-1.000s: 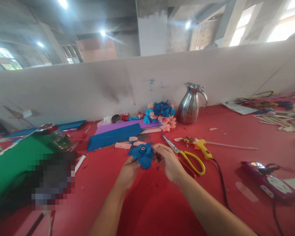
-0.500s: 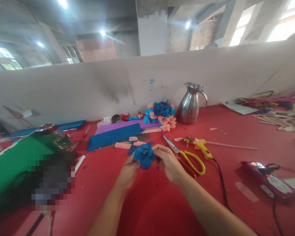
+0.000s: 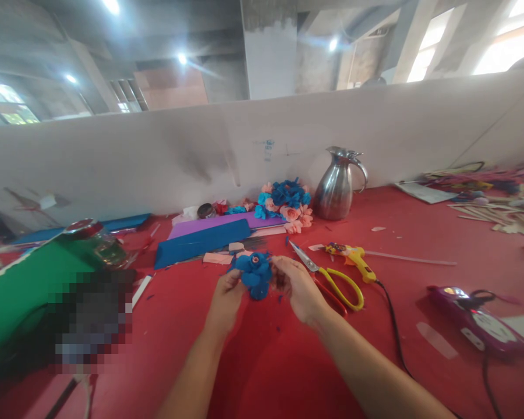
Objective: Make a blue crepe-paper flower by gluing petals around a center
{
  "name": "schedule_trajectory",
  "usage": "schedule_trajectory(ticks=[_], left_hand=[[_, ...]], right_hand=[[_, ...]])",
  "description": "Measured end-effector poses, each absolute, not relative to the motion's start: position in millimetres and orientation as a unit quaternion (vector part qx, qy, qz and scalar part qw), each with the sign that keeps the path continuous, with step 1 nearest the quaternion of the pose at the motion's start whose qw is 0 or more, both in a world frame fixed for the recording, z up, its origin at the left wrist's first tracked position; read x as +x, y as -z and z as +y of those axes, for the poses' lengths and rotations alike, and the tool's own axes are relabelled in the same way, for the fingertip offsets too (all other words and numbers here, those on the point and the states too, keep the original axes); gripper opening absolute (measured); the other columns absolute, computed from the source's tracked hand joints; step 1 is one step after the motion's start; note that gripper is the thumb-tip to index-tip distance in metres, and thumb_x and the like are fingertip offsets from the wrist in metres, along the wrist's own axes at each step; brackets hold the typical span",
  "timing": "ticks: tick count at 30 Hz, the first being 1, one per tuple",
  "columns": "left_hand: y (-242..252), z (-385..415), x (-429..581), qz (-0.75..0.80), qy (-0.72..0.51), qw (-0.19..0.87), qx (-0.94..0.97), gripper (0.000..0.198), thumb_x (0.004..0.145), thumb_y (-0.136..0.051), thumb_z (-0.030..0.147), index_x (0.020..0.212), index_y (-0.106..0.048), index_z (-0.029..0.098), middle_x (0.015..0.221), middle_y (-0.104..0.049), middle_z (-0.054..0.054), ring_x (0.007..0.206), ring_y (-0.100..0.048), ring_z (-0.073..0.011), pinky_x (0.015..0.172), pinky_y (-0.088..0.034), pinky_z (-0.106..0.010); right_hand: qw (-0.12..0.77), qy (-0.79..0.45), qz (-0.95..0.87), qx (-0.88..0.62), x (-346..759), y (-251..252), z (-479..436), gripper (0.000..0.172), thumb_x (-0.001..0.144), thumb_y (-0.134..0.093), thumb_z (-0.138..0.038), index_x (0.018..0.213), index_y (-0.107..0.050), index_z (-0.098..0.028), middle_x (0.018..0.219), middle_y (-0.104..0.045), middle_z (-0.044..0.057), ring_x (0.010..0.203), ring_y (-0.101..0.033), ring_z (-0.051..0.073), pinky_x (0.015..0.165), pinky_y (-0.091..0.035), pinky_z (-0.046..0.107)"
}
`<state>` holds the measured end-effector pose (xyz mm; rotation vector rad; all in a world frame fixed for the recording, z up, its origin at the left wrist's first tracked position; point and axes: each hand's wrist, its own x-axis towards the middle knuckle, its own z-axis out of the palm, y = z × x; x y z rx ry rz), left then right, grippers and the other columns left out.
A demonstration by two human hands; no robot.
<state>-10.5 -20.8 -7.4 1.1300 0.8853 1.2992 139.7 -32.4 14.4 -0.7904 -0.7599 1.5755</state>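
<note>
A blue paper flower (image 3: 257,279) is held up over the red table (image 3: 279,372), its coiled centre facing up and toward me. My left hand (image 3: 227,294) pinches its left edge between thumb and fingers. On the other side, my right hand (image 3: 294,285) has its fingers closed on the flower's right petals. Just right of that hand lie scissors (image 3: 343,288) with one yellow and one red handle. Blue and pink paper scraps (image 3: 218,258) lie behind the flower.
A yellow glue gun (image 3: 360,262) with a black cord and a purple power strip (image 3: 480,323) are at right. Behind stand a steel jug (image 3: 335,186) and a bunch of paper flowers (image 3: 288,201). Blue paper (image 3: 201,243), a glass jar (image 3: 107,247) and a green sheet (image 3: 30,297) are leftward.
The flower has tilted, so its centre now points more upward. My left hand has shifted its grip, with thumb and fingers now at the flower's upper left edge.
</note>
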Motion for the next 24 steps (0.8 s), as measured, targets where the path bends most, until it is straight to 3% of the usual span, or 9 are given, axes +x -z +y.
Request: schedule_trajectory(ticks=[8,18,21,24], left_hand=[[11.3,-16.5,-10.9,0.361,-0.582,0.585,0.435,0.013,0.067,-0.077,0.029,0.077,-0.075,0.021,0.080,-0.073,-0.001,0.081,-0.062,-0.0166,0.082,-0.046,-0.030],[5.6,-16.8,-6.4,0.366,-0.593,0.586,0.414,0.014,0.062,-0.080,0.026,0.071,-0.072,0.020,0.073,-0.070,0.001,0.072,-0.059,-0.0145,0.074,-0.046,-0.027],[8.4,-15.9,-7.4,0.364,-0.599,0.586,0.406,0.015,0.062,-0.080,0.027,0.073,-0.073,0.020,0.075,-0.071,0.000,0.077,-0.062,-0.0163,0.079,-0.046,-0.029],[9.9,-15.7,-7.9,0.360,-0.600,0.591,0.401,0.011,0.064,-0.079,0.025,0.071,-0.072,0.020,0.073,-0.071,0.000,0.077,-0.063,-0.0169,0.080,-0.045,-0.030]], right_hand=[[0.580,-0.669,-0.306,-0.349,140.0,-19.8,-33.5,0.033,0.068,-0.067,-0.050,0.064,-0.063,-0.017,0.056,-0.058,0.000,0.052,-0.046,0.010,0.052,-0.033,0.023],[0.653,-0.585,-0.244,-0.414,144.2,-7.1,-24.4,0.023,0.063,-0.068,-0.040,0.058,-0.061,-0.019,0.051,-0.053,-0.001,0.051,-0.043,0.012,0.049,-0.029,0.025],[0.625,-0.575,-0.295,-0.438,143.7,-4.3,-22.7,0.024,0.068,-0.062,-0.042,0.059,-0.061,-0.019,0.053,-0.054,-0.001,0.052,-0.044,0.012,0.050,-0.030,0.025],[0.531,-0.512,-0.468,-0.486,140.2,-1.9,-25.5,0.017,0.075,-0.055,-0.033,0.071,-0.064,-0.019,0.061,-0.059,0.001,0.057,-0.051,0.015,0.055,-0.036,0.026]])
